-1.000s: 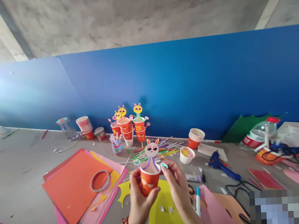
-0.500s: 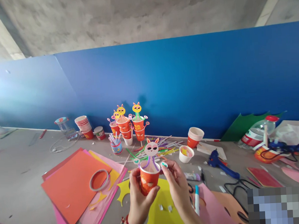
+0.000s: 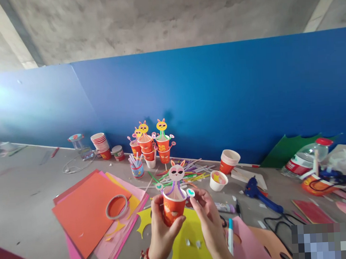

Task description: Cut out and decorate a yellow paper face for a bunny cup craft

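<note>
My left hand point(image 3: 162, 226) is wrapped round a red paper cup point(image 3: 174, 208) with a white rim, held upright. From the cup rises a pale pink paper cat face point(image 3: 177, 173) with orange ears, on purple pipe cleaner strips. A small white disc with a green heart point(image 3: 159, 187) sticks out at the cup's left. At its right, my right hand point(image 3: 206, 211) has thumb and fingertips closed at a matching paper disc point(image 3: 190, 192); the exact contact is partly hidden. Behind stand finished-looking cup figures point(image 3: 163, 145) with yellow faces, stacked on other cups.
Orange paper sheets point(image 3: 84, 211) with a tape roll point(image 3: 107, 212) lie left. Yellow paper point(image 3: 191, 256) is under my hands. Loose pipe cleaners point(image 3: 189, 169), a white paper bowl point(image 3: 218, 183), stacked cups point(image 3: 228, 165) and a blue glue gun point(image 3: 260, 196) with its cord lie beyond and right.
My right thumb has shifted slightly lower, so the right disc shows more fully. The cup stays in my left hand. The whole view has shifted a little.
</note>
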`<state>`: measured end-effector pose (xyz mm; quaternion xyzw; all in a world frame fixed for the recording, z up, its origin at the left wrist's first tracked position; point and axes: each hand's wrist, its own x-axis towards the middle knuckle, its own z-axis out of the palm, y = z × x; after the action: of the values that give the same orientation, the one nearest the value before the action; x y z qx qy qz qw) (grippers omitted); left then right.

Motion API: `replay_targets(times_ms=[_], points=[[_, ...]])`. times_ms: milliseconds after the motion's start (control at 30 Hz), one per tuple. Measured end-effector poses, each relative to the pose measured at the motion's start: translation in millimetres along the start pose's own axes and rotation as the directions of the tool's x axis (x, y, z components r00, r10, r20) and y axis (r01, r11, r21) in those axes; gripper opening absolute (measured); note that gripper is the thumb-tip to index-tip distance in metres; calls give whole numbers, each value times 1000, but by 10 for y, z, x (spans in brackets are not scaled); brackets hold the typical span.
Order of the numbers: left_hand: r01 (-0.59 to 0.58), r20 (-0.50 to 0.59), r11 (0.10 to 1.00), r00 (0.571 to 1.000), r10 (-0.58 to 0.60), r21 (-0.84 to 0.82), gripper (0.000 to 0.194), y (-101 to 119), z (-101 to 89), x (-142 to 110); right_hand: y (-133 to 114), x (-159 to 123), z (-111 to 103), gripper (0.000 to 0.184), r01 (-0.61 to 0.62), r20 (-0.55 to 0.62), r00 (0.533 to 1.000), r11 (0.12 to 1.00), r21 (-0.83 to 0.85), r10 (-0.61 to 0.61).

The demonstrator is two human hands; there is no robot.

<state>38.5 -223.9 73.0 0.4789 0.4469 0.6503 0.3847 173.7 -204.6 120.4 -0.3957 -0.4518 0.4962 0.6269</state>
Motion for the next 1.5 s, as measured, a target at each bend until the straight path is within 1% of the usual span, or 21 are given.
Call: replay_targets(times_ms=[100, 167, 267, 333, 400, 467, 533, 667, 733, 800, 900, 967, 1033, 1067, 1100, 1133, 1167, 1233, 1300, 1400, 1500], points=[[84, 32, 981, 996, -80, -177, 63, -25, -37, -12, 16, -48, -37, 30, -26, -38, 999, 999, -27, 25], [165, 70, 935, 986, -151, -314, 66, -62, -90, -30, 43, -64, -74, 30, -27, -43, 999, 1000, -10, 26], [284, 237, 839, 953, -191, -464, 63, -86, -189, -61, 87, -40, -131, 34, -34, -16, 999, 999, 10, 34], [359, 384, 795, 907, -173, -489, 56, -48, -240, -69, 90, 4, -158, 39, -62, 26, 998, 998, -5, 62], [421, 502, 769, 851, -151, -481, 54, 28, -259, -59, 58, 51, -166, 44, -81, 86, 993, 997, -12, 81], [470, 586, 745, 800, -131, -474, 61, 107, -245, -37, -2, 90, -152, 49, -85, 144, 986, 996, 8, 83], [500, 624, 711, 773, -111, -494, 68, 152, -209, -17, -70, 118, -120, 55, -101, 216, 972, 994, 42, 89], [541, 650, 618, 757, -62, -570, 70, 109, -153, -14, -180, 154, -29, 59, -163, 398, 913, 974, 154, 90], [566, 651, 549, 758, -52, -615, 68, 72, -158, -19, -215, 161, 12, 53, -189, 449, 889, 966, 176, 92], [605, 662, 472, 747, -60, -641, 67, 68, -186, -9, -228, 158, 26, 42, -193, 451, 886, 971, 137, 112], [641, 671, 397, 737, -80, -657, 66, 139, -251, 44, -202, 164, -33, 26, -151, 391, 912, 987, 51, 119], [631, 656, 397, 750, -90, -666, 66, 205, -290, 90, -184, 197, -118, 24, -96, 293, 953, 994, 49, 77], [614, 640, 423, 762, -98, -666, 66, 252, -312, 126, -213, 251, -201, 23, -12, 149, 989, 997, 74, 1], [609, 639, 442, 763, -99, -659, 67, 264, -313, 134, -252, 279, -229, 22, 38, 89, 995, 997, 68, -44], [604, 639, 461, 763, -100, -650, 66, 269, -309, 136, -308, 303, -243, 21, 85, 64, 994, 996, 38, -87], [599, 640, 478, 762, -97, -642, 66, 267, -299, 132, -373, 322, -240, 23, 127, 85, 988, 992, -12, -126], [595, 641, 492, 762, -95, -635, 65, 261, -286, 123, -441, 334, -222, 27, 158, 149, 978, 984, -77, -145], [589, 637, 508, 765, -99, -628, 62, 245, -256, 97, -555, 337, -150, 42, 204, 303, 942, 962, -182, -142], [593, 630, 509, 767, -122, -624, 59, 229, -236, 74, -603, 322, -60, 49, 246, 404, 904, 942, -229, -138], [611, 622, 495, 765, -167, -618, 57, 213, -235, 67, -566, 280, 38, 41, 285, 421, 893, 923, -259, -158], [621, 616, 491, 762, -199, -611, 57, 212, -245, 81, -517, 230, 58, 33, 330, 411, 891, 897, -293, -194]])
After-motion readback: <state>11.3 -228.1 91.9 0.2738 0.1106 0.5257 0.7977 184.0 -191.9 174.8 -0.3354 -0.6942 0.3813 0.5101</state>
